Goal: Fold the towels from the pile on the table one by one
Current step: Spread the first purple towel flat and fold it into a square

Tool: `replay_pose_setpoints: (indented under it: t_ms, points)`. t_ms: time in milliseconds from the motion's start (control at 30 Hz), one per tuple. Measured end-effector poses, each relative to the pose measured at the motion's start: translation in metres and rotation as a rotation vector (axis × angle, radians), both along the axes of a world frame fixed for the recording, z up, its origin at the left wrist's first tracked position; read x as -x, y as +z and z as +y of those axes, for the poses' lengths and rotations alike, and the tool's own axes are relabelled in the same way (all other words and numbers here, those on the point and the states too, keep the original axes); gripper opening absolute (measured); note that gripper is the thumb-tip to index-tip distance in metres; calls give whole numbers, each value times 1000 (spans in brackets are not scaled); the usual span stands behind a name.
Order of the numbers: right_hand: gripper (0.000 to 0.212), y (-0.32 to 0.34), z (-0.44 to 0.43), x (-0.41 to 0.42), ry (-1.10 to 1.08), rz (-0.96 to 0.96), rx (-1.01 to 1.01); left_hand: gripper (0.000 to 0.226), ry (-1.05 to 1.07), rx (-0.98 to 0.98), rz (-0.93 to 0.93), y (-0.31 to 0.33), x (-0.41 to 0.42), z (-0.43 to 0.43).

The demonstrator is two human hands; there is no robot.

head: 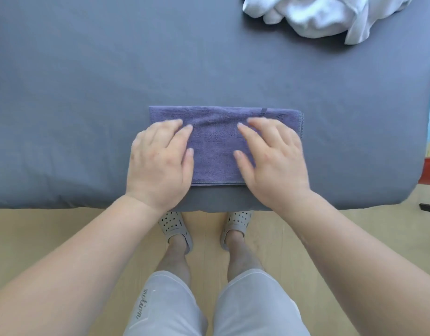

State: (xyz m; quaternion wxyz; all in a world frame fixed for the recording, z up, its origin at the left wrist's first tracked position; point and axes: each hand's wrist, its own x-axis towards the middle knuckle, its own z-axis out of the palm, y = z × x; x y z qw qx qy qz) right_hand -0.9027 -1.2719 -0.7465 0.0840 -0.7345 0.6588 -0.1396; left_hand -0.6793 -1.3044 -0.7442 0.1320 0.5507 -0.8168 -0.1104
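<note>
Smoothing of a folded purple microfibre towel (pixel 216 141) appears to be the step in hand. The towel lies as a flat rectangle on the grey-covered bench (pixel 88 93), close to the near edge, directly in front of the person. The left hand (pixel 159 161) rests palm down on the left end of the towel; the right hand (pixel 273 161) rests palm down on the right end. The fingers (pixel 177 127) of both hands are extended and spread flat on the cloth, grasping nothing. The outlines of both hands are blurred, which suggests a sliding stroke.

A pile of white towels (pixel 318 15) lies crumpled at the far right of the bench, well apart from the purple towel.

Next move, as judged: either one further fold, end to end, or setting the towel aside. A further fold calls for pinching both corners of one short edge and laying them squarely over the opposite edge. Afterwards, one towel is drawn from the pile.
</note>
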Motion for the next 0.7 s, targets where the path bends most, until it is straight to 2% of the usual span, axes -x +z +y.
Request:
replay_pose_setpoints:
  t_ms: [67,200,467,700]
  points:
    - [58,-6,-15,-24,11,74,-159,55,30,-141,-105,-4,16,-7]
    - [67,-31,-22,-36,-3,187,-348,74,18,-321,-319,-29,20,-12]
    - [82,-42,-14,13,-119,249,-401,98,-56,-321,-450,-46,0,-26]
    - [87,-41,-15,24,-138,260,-419,98,-69,-323,-460,-39,-2,-30]
